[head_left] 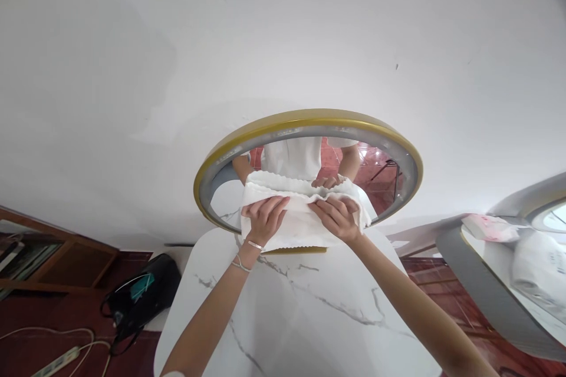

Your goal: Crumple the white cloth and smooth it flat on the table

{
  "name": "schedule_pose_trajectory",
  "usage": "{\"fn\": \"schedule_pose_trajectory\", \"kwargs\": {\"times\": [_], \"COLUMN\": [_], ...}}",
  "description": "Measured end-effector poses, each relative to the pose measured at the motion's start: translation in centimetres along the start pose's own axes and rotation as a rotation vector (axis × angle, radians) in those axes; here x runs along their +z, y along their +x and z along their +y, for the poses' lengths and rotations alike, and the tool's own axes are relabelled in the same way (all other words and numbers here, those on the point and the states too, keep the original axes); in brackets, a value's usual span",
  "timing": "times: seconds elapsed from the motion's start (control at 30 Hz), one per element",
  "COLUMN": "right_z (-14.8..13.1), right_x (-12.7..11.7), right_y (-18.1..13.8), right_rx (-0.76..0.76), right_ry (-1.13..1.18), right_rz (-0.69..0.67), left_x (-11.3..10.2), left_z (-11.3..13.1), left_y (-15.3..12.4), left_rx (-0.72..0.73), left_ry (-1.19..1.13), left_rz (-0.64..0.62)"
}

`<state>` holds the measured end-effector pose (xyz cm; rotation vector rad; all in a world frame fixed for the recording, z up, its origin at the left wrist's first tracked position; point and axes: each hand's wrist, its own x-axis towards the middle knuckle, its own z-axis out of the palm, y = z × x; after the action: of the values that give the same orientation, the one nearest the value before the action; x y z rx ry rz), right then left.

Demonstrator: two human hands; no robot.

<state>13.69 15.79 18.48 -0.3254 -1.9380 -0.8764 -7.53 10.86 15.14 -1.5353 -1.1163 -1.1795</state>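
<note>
A folded white cloth (pixel 300 225) with a scalloped edge lies against the lower part of a round, gold-rimmed mirror (pixel 375 182). My left hand (pixel 265 218) holds the cloth's left half, fingers bent over its front; two thin bracelets circle that wrist. On the right half, my right hand (pixel 338 218) grips the fabric with its fingertips near a crumpled fold. The thumbs are partly hidden. Behind the cloth, the mirror reflects the cloth, a white shirt and the forearms.
Beneath my arms is a white marble-patterned table (pixel 318 306). A black bag (pixel 145 294) and a power strip (pixel 59 362) are on the red floor at left, near a wooden cabinet (pixel 66 262). At right, another table (pixel 477 271) bears a tissue pack (pixel 490 228).
</note>
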Motion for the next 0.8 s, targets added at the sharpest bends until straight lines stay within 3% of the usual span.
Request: {"fn": "schedule_pose_trajectory", "kwargs": {"times": [0.3,0.57,0.7,0.8], "right_z": [1.6,3.9,4.6,4.5], "right_x": [0.2,0.3,0.8,1.0], "right_y": [2.0,6.1,7.4,7.8], "right_rx": [0.004,-0.056,-0.059,-0.097], "right_ry": [-0.076,-0.207,-0.137,-0.053], "right_rz": [0.093,0.071,-0.085,-0.266], "left_x": [0.1,0.4,0.2,-0.2], "left_z": [0.3,-1.9,-2.0,-0.8], "left_y": [2.7,5.0,3.7,0.8], "left_rx": [-0.059,-0.277,-0.354,-0.198], "left_ry": [-0.077,-0.109,-0.052,-0.079], "left_rz": [0.072,0.022,-0.101,-0.231]}}
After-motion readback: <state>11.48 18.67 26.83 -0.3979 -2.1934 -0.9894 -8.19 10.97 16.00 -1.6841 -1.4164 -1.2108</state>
